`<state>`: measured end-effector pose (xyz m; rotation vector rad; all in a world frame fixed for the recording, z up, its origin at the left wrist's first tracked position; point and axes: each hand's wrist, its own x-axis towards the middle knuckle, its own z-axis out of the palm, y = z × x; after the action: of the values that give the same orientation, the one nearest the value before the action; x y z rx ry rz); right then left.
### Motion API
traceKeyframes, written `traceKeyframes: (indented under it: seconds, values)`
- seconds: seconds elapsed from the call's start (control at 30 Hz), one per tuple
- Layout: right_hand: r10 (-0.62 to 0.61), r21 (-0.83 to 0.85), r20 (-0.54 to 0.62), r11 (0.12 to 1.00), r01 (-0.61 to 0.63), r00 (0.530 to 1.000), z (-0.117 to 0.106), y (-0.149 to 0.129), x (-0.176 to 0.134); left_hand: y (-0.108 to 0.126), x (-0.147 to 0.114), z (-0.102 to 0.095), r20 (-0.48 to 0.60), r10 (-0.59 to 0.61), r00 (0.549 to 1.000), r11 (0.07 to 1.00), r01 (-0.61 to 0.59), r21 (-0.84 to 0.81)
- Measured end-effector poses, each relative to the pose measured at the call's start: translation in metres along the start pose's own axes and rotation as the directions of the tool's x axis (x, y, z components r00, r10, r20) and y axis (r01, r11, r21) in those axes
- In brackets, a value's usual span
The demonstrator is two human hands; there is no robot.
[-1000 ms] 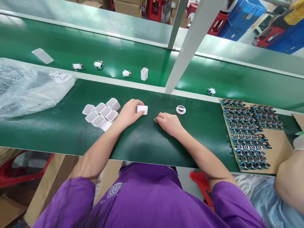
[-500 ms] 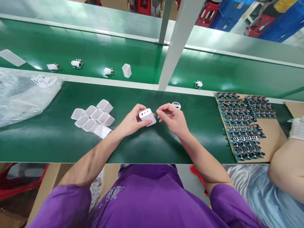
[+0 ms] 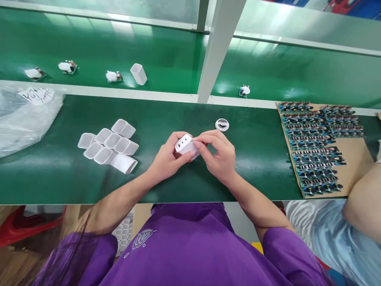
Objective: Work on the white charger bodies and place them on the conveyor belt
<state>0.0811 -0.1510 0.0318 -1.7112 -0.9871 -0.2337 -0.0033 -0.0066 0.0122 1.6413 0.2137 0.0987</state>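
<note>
left hand [image 3: 166, 157]: your fingers curled around white charger housing [image 3: 185, 145], frame centre, above the tabletop [image 3: 184, 186]
right hand [image 3: 218, 153]: your fingertips pinched together at its top edge

Plenty of bare green bench mat [image 3: 184, 186] near the front edge, and between the cluster of white plastic shells [image 3: 108, 145] on the left and the brown cardboard sheet of circuit boards [image 3: 318, 147] on the right. The small round white part [image 3: 222, 125] sits just beyond. The slanted white metal post [image 3: 216, 51] blocks reaching straight over to the far belt.
</note>
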Motion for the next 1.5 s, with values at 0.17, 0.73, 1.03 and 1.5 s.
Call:
traceKeyframes:
  seconds: [0.17,0.73,1.03,1.5]
  values:
    - [-0.011,-0.065,-0.004,0.998,0.011,1.000,0.000,0.000,-0.002,0.002,0.000,0.000,-0.038,0.021,0.999,0.990,-0.015,0.141]
    - [0.015,-0.098,0.007,0.995,-0.014,1.000,0.010,0.001,-0.019,0.001,-0.005,0.003,-0.234,0.212,0.949,0.805,-0.034,0.592]
    - [0.140,0.148,0.125,0.976,-0.158,0.982,0.004,0.005,-0.009,0.007,0.000,-0.003,-0.153,0.048,0.987,0.960,-0.003,0.280]
    - [0.457,0.486,0.416,0.619,-0.617,0.786,0.002,0.003,0.000,0.004,0.002,-0.010,0.025,-0.039,0.999,0.998,0.039,-0.039]
